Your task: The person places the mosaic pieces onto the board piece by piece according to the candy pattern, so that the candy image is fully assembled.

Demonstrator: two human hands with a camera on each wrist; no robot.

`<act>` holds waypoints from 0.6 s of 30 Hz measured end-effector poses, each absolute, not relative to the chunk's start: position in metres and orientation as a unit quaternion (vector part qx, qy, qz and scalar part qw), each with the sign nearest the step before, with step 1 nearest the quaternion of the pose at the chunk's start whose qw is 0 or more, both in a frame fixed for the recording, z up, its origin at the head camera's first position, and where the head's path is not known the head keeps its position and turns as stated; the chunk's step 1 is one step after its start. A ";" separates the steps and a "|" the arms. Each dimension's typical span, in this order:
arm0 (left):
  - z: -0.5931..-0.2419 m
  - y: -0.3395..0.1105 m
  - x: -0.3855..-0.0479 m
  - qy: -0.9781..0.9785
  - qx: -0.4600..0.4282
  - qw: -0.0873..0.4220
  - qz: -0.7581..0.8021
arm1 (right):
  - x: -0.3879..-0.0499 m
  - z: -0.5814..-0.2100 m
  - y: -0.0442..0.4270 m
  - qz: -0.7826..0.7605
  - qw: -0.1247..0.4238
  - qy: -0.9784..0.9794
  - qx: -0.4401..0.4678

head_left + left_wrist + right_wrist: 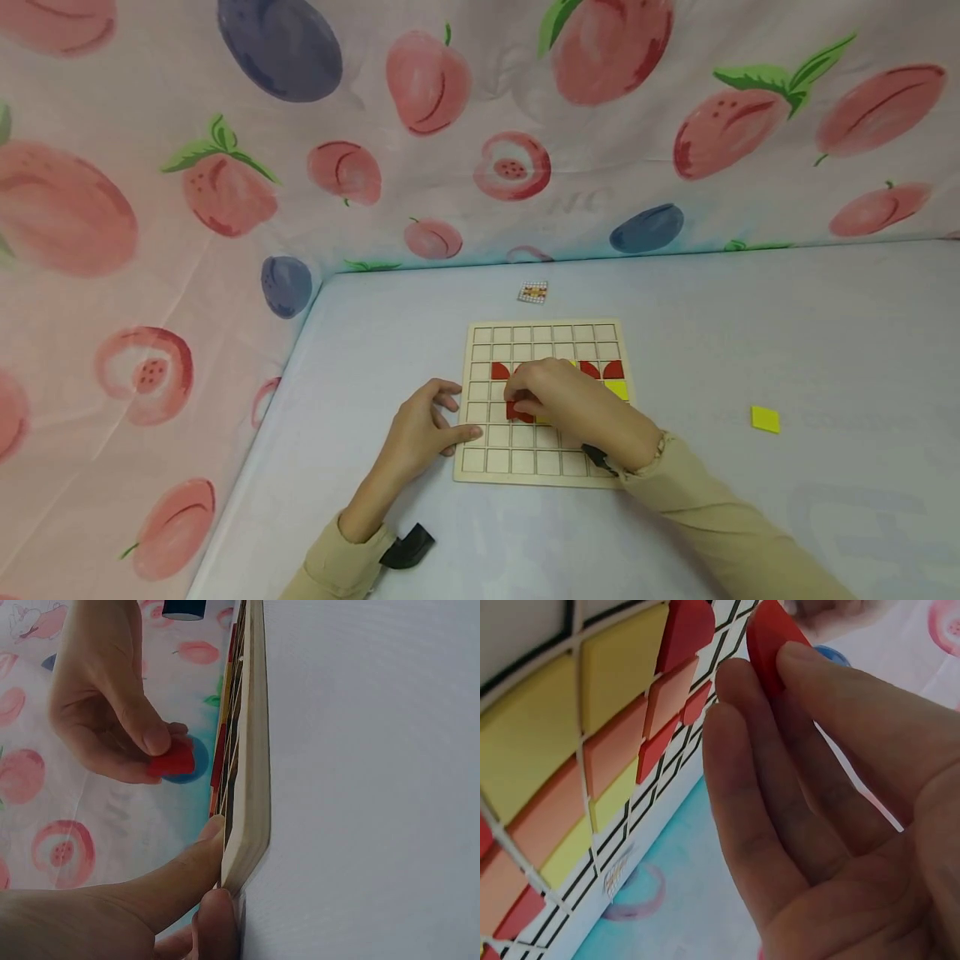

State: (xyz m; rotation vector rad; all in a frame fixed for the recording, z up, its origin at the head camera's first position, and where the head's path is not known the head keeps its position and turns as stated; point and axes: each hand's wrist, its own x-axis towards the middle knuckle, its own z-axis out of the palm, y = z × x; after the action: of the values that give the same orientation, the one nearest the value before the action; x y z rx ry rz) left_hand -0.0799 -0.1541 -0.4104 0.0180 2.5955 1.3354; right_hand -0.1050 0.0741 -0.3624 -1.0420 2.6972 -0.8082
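A square wooden grid board [496, 461] lies on the table, partly filled with red, yellow and orange tiles. My left hand [420, 425] is at its left side, the thumb resting on the board and other fingers along the edge. Above the grid, my right hand [558, 396] pinches a red tile [769, 641] with one curved side between thumb and fingertips. The right wrist view shows that tile held apart from the board, beside yellow tiles [622, 667], orange tiles [615, 746] and a seated red tile [686, 634]. In the head view, my right hand hides part of the middle rows.
A loose yellow tile [765, 419] lies on the table to the right of the board. Behind the board is a small printed card [533, 292] with a coloured grid pattern. A fruit-print cloth [585, 175] rises at the back and left of the white tabletop [690, 333].
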 end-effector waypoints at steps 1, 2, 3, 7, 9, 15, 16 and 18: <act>-0.410 -0.154 -0.080 0.884 0.006 0.111 0.455 | -0.105 -0.363 0.073 -0.269 0.070 0.897 -0.344; -0.411 -0.153 -0.080 0.884 0.006 0.112 0.455 | -0.105 -0.363 0.072 -0.268 0.071 0.898 -0.341; -0.411 -0.153 -0.080 0.884 0.009 0.112 0.453 | -0.105 -0.364 0.070 -0.269 0.072 0.900 -0.336; -0.411 -0.152 -0.081 0.885 0.005 0.114 0.452 | -0.107 -0.367 0.064 -0.267 0.072 0.902 -0.331; -0.410 -0.152 -0.080 0.885 0.004 0.112 0.451 | -0.108 -0.369 0.061 -0.269 0.077 0.902 -0.328; -0.409 -0.153 -0.079 0.885 0.006 0.108 0.453 | -0.109 -0.373 0.052 -0.269 0.098 0.905 -0.314; -0.409 -0.153 -0.079 0.886 0.008 0.108 0.451 | -0.108 -0.374 0.051 -0.267 0.098 0.906 -0.314; -0.409 -0.153 -0.079 0.887 0.008 0.107 0.450 | -0.108 -0.374 0.049 -0.260 0.097 0.908 -0.314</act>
State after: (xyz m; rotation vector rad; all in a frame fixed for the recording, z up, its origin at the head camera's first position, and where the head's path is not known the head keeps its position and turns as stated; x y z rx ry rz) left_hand -0.0793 -0.1534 -0.4094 0.0222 2.6102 1.3242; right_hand -0.1080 0.0490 -0.3739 -0.9284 2.6885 -0.7687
